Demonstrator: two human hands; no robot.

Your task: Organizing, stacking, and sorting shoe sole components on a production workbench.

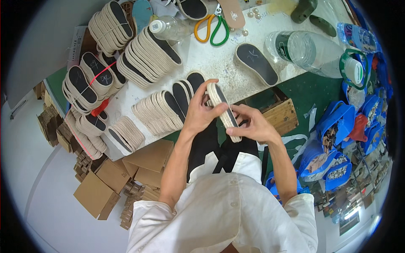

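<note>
Pinching a rope-edged sole (pixel 228 118), kinda tilted, between left hand (pixel 198 113) and right hand (pixel 256 125). Also got stacked soles (pixel 147 59) and scissors (pixel 218 13) on the surface (pixel 217 59).

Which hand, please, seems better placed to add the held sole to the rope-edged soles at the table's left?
Probably the left hand: it grips the held sole and is nearer those rope-edged soles than the right hand.

Stacked soles (pixel 145 59) left, big bottle (pixel 325 54) right on the tabletop (pixel 223 63)
Scissors (pixel 217 13) lie behind and left of a loose sole (pixel 256 63); held sole (pixel 228 118) nearer, between the hands (pixel 199 111) (pixel 256 124); boxes (pixel 93 192) lower left, bags (pixel 344 118) right.
</note>
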